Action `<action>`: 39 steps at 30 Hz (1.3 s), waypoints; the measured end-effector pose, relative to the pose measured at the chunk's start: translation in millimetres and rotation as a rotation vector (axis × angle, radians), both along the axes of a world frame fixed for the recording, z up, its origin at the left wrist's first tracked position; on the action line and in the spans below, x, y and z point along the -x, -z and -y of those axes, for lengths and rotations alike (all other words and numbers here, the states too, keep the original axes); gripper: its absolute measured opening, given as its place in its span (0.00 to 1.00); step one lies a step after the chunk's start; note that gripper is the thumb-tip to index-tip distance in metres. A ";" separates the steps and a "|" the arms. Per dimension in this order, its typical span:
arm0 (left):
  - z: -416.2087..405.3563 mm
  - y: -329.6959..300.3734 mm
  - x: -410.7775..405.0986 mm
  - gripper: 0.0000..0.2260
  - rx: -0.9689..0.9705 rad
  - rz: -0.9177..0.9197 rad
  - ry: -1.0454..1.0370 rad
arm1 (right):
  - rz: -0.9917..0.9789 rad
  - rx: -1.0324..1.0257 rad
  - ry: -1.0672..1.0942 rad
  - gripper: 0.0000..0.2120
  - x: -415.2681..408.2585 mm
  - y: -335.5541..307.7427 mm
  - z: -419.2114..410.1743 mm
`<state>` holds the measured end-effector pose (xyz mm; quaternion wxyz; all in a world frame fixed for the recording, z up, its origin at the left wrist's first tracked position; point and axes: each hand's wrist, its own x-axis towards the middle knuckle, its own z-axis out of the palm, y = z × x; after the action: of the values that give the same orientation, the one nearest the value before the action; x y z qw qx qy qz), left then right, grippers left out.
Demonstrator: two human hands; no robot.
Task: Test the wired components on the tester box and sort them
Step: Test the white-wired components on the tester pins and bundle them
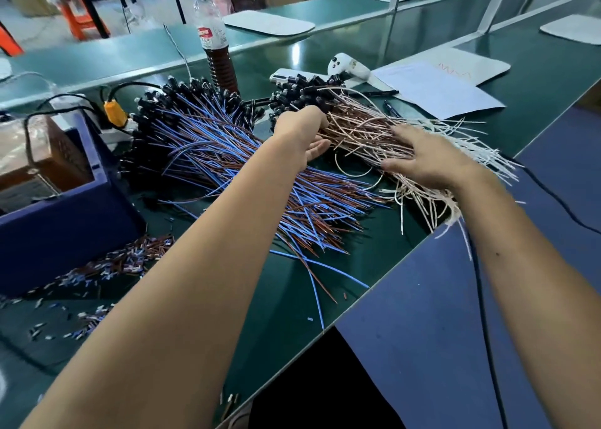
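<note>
Lying nearest on green bench (292, 298): cut insulation scraps (130, 261) beside blue tester box (65, 220). Resting flat, fingers spread, on pink-and-white wire bundle (367, 129): right hand (432, 162), gripping nothing. Curled into same bundle near its black component ends: left hand (304, 132); exact hold hidden. Lying left, just beside: blue-and-brown wire bundle (211, 142). Standing behind: drink bottle (214, 38), papers (435, 87).

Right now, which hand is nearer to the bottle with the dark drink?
Left. The left hand is at the black component ends of the pink-white wire pile, just below and right of the bottle. The right hand lies flat on that pile's wires, farther right.
</note>
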<state>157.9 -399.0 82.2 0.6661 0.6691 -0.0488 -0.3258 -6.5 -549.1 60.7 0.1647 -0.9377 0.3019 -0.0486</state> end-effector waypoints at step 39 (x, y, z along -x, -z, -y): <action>-518.4 -11.9 -25.8 0.12 -1.093 0.421 -0.098 | 0.220 -0.023 -0.763 0.14 -210.6 3.9 -555.8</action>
<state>183.6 119.5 94.1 0.2148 0.9673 0.0258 -0.1326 204.1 6.7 56.9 0.2128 -0.9699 -0.0872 -0.0806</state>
